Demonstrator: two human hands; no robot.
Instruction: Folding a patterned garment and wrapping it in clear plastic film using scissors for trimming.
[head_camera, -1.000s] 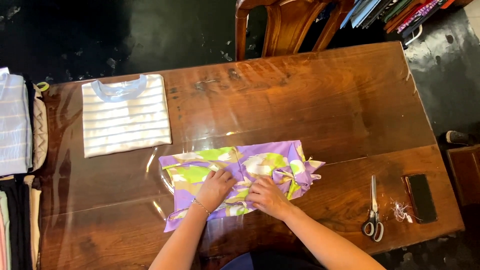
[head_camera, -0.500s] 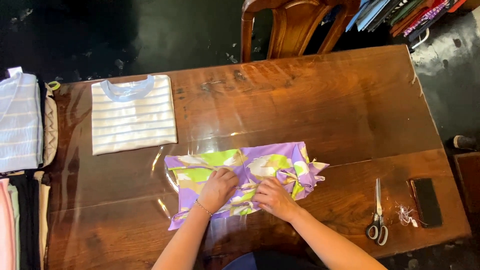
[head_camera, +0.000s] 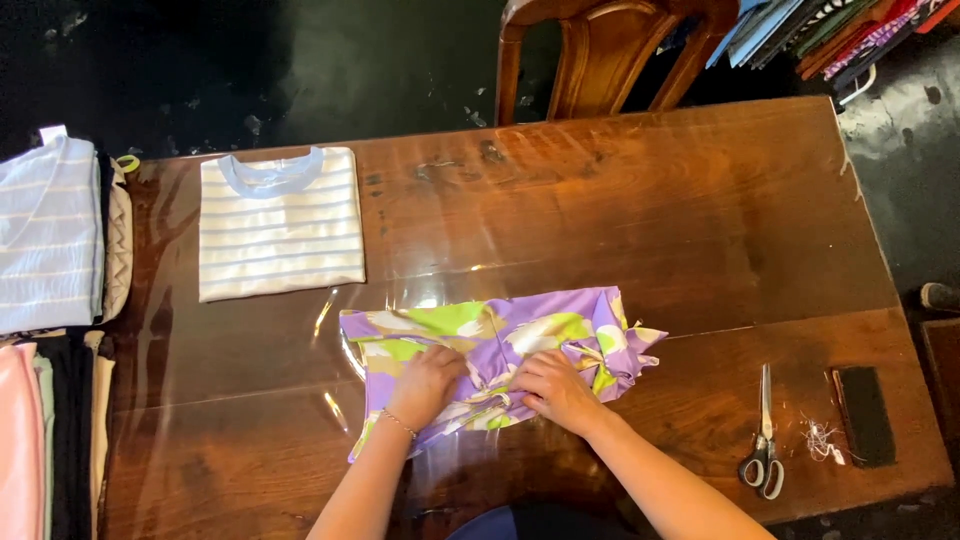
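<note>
Two bare hands at work on a wide, glossy brown wooden surface (head_camera: 620, 210), seen from above. Beyond its far edge, a wooden chair (head_camera: 610, 50) pushed close, with a row of coloured garments on hangers (head_camera: 830, 30) at top right. Off the left end, stacked folded clothes (head_camera: 50, 330) in pale blue stripes, pink, black and beige. On the far left part of the surface, a neatly folded white T-shirt with pale stripes and a light blue collar (head_camera: 280, 225), well apart from the hands. Near the front edge at the middle, a purple garment with green and cream patches (head_camera: 560, 325), lying partly folded and bunched toward its right side. Left hand (head_camera: 428, 385) pressed flat onto the left part of that garment, fingers spread, a thin bracelet at the wrist; grip released, nothing clasped. Right hand (head_camera: 552, 388) just beside it on the middle of the cloth, fingers curled down into a fold; grip pinching the fabric. Toward the right front corner, scissors with dark handles (head_camera: 764, 440), blades pointing away, shut. Just right of those, a small tangle of loose white thread (head_camera: 820, 440) and a flat black rectangular object (head_camera: 865, 415).
</note>
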